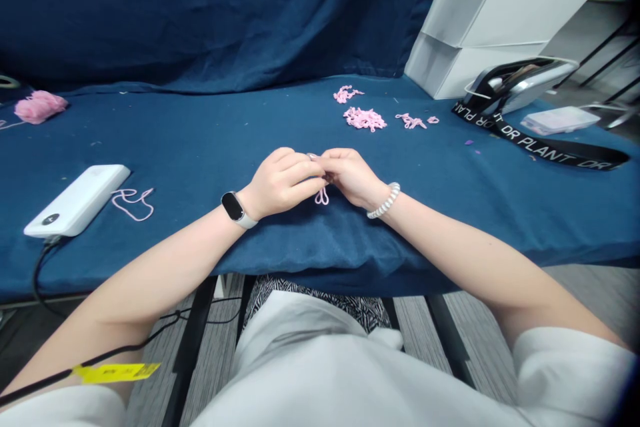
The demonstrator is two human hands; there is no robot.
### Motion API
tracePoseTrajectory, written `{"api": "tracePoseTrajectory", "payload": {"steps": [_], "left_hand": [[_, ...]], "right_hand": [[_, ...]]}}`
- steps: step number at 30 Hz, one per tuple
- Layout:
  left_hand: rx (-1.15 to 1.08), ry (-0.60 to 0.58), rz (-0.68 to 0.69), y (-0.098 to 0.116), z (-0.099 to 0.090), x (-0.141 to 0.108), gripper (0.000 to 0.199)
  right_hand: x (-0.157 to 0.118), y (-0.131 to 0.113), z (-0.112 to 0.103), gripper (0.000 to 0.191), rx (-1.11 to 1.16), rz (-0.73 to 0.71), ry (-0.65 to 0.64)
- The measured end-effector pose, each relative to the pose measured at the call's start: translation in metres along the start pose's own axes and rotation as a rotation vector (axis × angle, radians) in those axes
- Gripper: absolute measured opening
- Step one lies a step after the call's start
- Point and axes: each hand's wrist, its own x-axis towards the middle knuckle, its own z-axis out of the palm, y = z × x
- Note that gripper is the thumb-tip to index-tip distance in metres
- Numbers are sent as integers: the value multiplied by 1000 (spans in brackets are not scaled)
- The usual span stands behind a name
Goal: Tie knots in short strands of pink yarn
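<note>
Both hands meet over the front part of the blue cloth. My left hand has its fingers closed at the fingertips of my right hand, which is pinched too. Loops of pink yarn hang below the joined fingertips, so the two hands share the yarn. The upper part of it is hidden by the fingers. Beyond my hands lies a pile of small pink yarn pieces, with a smaller cluster behind it and a few loose pieces to its right.
At left, a white power bank with a black cable lies beside a loose pink strand. A pink yarn ball sits farther back. To the right are a black lettered strap, a clear plastic case and white boxes.
</note>
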Motion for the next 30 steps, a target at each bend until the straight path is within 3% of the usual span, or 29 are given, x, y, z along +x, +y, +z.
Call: {"api": "tracePoseTrajectory", "payload": {"steps": [9,15,23,30], "left_hand": [[-15,-145,5,8,-5,0,27],[-89,42,9,7,-1,-5,17],[134,312,304,10,5,-2,11],[-14,336,312,11,6,-2,15]], "right_hand": [[-3,-3,3,42,53,68,-32],[0,-1,0,39,85,75,-38],[-1,-3,0,39,51,61,-52],[-4,-7,1,38,7,29,-83]]}}
